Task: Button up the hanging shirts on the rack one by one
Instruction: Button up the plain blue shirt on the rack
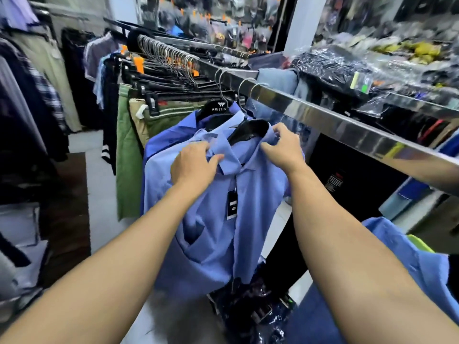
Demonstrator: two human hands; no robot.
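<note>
- the light blue shirt (248, 207) hangs on a black hanger (250, 131) from the steel rack rail (323, 117), at the near end of the row and facing the person.
- the left hand (196, 165) pinches the left collar flap, fingers curled round the fabric.
- the right hand (283, 145) grips the collar's right side just by the hanger shoulder, fingers bent over the cloth.
- both hands are clamped on the same collar, a little apart, one on each side of the neck opening.
- the front placket looks closed down the middle, with a black price tag (232, 203) hanging on it just below the collar; whether every button is done cannot be told from here.
- judging by that, this shirt is at its top-button or collar-straightening stage, near finished.
- behind it hangs a darker blue shirt (171, 135) on a hanger marked "aristin"; its front is hidden, so its state is unknown.
- green trousers (128, 157) and other trousers fill the rack further on.
- so at least one shirt may be left to do.
</note>
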